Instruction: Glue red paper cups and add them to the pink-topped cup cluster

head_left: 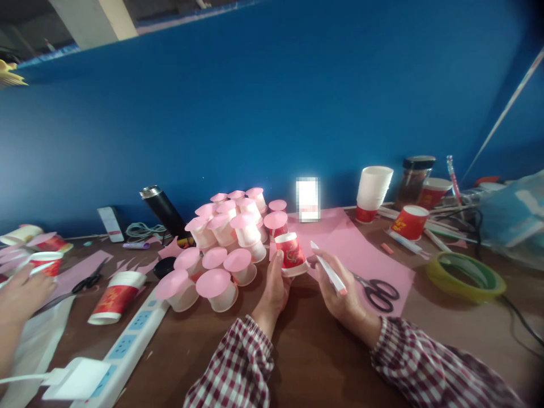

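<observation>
My left hand (276, 286) is closed around a red and white paper cup (292, 253) with a gold design, tilted above the table. Close to its right, my right hand (342, 292) grips a slim white pen (329, 268) with an orange-red end, its narrow tip pointing up and left. Beyond my right hand, black-handled scissors (381, 296) rest on a large sheet of pink paper (346, 235). Left of my hands stand several upturned paper cups topped with pink paper discs (216, 282), grouped closely together.
A power strip (127, 340) with a white plug (79, 378) lies front left, near a tipped cup (117, 297). Another person's hand (21, 294) reaches in at far left. Stacked white cups (374, 190), yellow-green tape (465, 276) and a jar (414, 181) occupy the right. A blue partition (263, 102) rises behind.
</observation>
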{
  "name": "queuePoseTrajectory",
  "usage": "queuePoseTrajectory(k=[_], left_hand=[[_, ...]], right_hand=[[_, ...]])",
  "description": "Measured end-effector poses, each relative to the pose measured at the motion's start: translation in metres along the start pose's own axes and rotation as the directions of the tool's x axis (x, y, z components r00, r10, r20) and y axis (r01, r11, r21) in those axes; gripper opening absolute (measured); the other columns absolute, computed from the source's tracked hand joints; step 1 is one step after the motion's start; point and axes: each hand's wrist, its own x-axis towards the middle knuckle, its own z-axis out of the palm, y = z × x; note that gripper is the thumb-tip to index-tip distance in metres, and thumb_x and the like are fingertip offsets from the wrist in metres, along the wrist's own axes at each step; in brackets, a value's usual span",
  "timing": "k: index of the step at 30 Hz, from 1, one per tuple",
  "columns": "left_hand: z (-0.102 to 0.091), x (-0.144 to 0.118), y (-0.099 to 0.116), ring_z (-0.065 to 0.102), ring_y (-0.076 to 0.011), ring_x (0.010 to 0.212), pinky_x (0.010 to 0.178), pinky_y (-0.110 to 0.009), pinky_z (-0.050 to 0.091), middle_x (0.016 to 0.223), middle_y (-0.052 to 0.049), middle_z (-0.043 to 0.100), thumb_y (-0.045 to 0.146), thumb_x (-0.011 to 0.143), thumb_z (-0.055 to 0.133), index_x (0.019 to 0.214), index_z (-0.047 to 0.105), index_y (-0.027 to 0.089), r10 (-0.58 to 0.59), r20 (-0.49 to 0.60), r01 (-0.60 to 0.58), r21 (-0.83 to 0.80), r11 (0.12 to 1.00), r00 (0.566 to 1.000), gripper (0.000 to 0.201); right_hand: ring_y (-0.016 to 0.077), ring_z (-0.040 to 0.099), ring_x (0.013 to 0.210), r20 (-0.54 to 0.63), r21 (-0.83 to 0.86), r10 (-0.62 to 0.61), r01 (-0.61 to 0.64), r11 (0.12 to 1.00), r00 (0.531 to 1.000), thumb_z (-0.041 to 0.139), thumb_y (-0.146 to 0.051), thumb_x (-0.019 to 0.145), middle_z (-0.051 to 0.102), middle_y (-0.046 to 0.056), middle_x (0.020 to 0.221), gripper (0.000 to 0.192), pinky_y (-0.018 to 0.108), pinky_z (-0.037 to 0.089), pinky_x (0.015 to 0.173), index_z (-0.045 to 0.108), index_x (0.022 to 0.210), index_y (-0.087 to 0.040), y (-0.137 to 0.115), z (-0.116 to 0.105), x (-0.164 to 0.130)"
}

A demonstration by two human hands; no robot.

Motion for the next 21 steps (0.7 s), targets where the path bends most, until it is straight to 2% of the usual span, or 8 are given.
queuePoseTrajectory(k=[3, 10, 15, 21], left_hand=[[0.0006, -0.0006, 0.0006, 0.068, -0.021, 0.091, 0.087, -0.035, 0.051, 0.1, -0.007, 0.073, 0.047, 0.085, 0.065, 0.102, 0.067, 0.016, 0.014, 0.011, -0.015, 0.017, 1.0, 1.0, 0.035], [0.0048, -0.0019, 0.0028, 0.068, -0.0222, 0.097, 0.09, -0.034, 0.051, 0.102, -0.008, 0.073, 0.046, 0.081, 0.071, 0.104, 0.067, 0.016, 0.018, -0.02, -0.018, 0.039, 0.999, 1.0, 0.038], [0.0069, -0.0036, 0.0042, 0.068, -0.0218, 0.099, 0.091, -0.034, 0.05, 0.1, -0.006, 0.073, 0.044, 0.078, 0.074, 0.103, 0.068, 0.017, 0.025, -0.054, -0.023, 0.036, 0.999, 0.998, 0.038], [0.0048, -0.0039, 0.0035, 0.069, -0.0199, 0.092, 0.087, -0.033, 0.052, 0.101, -0.006, 0.072, 0.045, 0.081, 0.072, 0.105, 0.066, 0.017, 0.014, -0.032, -0.013, 0.023, 1.0, 0.999, 0.037]], right_hand=[[0.0208, 0.07, 0.09, -0.003, -0.014, 0.001, -0.001, 1.0, 1.0, 0.041, -0.038, 0.101, 0.071, 0.009, 0.101, 0.027, 0.035, 0.058, 0.08, 0.057, 0.116, -0.022, 0.0015, 0.0005, -0.0009], [0.0218, 0.07, 0.088, -0.004, 0.016, -0.035, 0.035, 0.999, 0.999, 0.034, -0.046, 0.102, 0.071, 0.012, 0.101, 0.039, 0.035, 0.059, 0.079, 0.058, 0.119, -0.02, 0.0004, -0.0005, -0.0002], [0.0217, 0.07, 0.092, -0.021, -0.007, -0.031, 0.031, 0.999, 0.999, 0.041, -0.043, 0.101, 0.072, 0.012, 0.107, 0.034, 0.037, 0.059, 0.083, 0.06, 0.117, -0.02, 0.0015, -0.0016, -0.0018], [0.0231, 0.07, 0.095, -0.021, -0.031, -0.031, 0.03, 0.999, 0.999, 0.045, -0.036, 0.1, 0.072, 0.012, 0.109, 0.028, 0.039, 0.059, 0.083, 0.061, 0.118, -0.022, 0.0041, -0.0018, -0.0022]])
